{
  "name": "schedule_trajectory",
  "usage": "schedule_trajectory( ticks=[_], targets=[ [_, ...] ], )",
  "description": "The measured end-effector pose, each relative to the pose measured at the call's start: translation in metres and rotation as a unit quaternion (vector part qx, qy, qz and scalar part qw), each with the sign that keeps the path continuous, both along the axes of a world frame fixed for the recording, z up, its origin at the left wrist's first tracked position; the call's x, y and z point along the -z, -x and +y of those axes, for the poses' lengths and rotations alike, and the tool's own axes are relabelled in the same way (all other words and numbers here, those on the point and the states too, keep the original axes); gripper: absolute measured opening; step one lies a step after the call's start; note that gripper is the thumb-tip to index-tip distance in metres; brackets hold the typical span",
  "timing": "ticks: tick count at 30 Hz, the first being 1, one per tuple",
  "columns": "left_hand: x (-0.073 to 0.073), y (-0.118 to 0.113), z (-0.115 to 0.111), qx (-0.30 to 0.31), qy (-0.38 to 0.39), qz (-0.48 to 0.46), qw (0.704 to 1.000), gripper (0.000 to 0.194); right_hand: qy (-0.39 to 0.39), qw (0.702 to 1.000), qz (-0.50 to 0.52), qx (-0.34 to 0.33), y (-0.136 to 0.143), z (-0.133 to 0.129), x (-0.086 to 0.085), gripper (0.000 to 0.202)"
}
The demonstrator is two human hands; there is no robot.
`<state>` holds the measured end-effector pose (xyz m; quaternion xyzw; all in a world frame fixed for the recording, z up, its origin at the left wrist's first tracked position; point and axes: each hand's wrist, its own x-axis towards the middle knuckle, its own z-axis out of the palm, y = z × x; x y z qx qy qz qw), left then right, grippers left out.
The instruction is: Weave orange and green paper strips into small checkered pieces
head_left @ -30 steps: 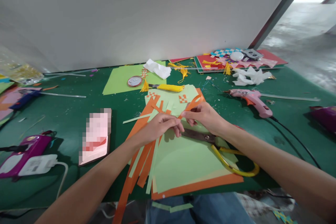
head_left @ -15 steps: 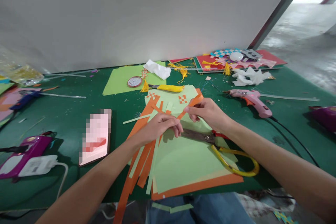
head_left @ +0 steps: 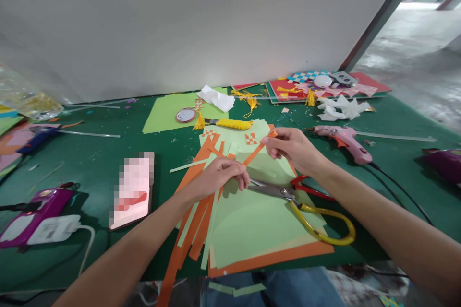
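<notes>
Between my hands stretches a narrow orange paper strip [head_left: 255,153]. My right hand [head_left: 288,146] pinches its upper end, and my left hand [head_left: 225,175] has its fingers closed on the lower end. Below them lies a stack of light green paper sheets [head_left: 259,230] with orange paper under it. Scissors [head_left: 284,192] with one red and one yellow handle rest on the stack, their blade tips close to my left fingertips. Several loose orange strips [head_left: 201,230] and pale green strips spread beneath my left wrist. A small orange-and-white checkered woven piece [head_left: 251,138] lies just beyond the strip.
A yellow utility knife [head_left: 234,124] lies behind the papers. On the right is a pink glue gun [head_left: 342,141] with its cord. A phone [head_left: 133,192] and a purple power strip [head_left: 38,216] sit on the left. White tissue [head_left: 217,99] and yellow tassels lie near the wall.
My right hand has turned, and the strip's orange end that curled over it now shows less. The strip looks straighter between my hands. The scissors' red handle is more visible.
</notes>
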<state>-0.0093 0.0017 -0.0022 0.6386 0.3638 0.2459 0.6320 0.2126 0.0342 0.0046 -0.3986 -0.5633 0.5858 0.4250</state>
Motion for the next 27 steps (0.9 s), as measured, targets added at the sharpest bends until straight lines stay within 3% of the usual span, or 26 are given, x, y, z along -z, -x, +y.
schedule_trajectory(
  ticks=[13,27],
  targets=[
    [0.001,0.001,0.0,-0.011,-0.005,-0.001,1.0,0.035,-0.013,1.0,0.001,0.003,-0.012,0.007,-0.009,0.029],
    [0.0,0.0,0.0,-0.02,-0.013,0.004,1.0,0.036,0.034,0.999,0.035,-0.006,-0.013,0.008,-0.007,0.034]
  ],
)
